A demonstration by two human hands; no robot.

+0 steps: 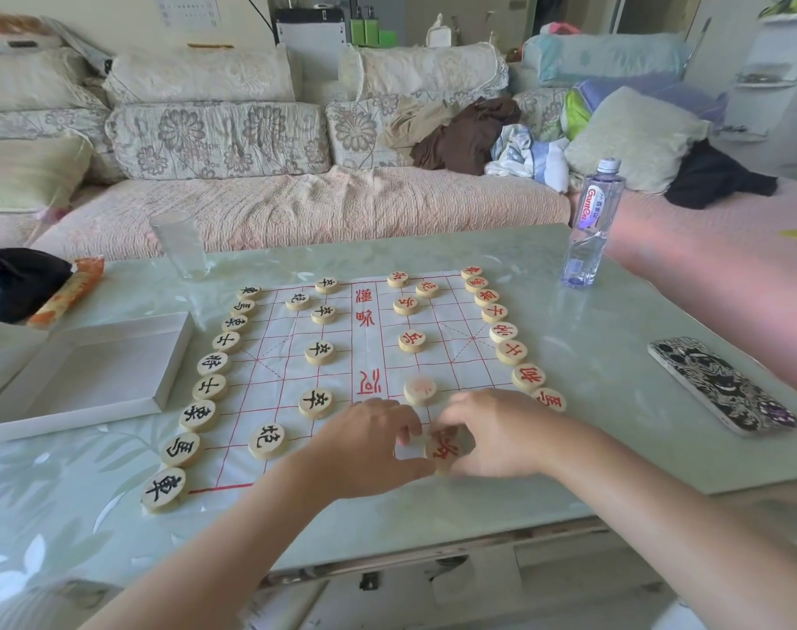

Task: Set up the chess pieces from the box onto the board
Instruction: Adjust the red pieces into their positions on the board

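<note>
The left hand and right hand are both pinching the red piece, which is lying between their fingertips

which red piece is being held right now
The red-lettered piece nearest the camera, right hand curled round it, left hand beside it; the other red pieces lie free on the board.

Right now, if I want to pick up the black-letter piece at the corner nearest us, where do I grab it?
Pinch the corner piece by its rim, fingers coming down from above. It is a low disc lying flat, so only the edge gives a hold. Take its left and right sides: the next piece sits close behind it.
</note>
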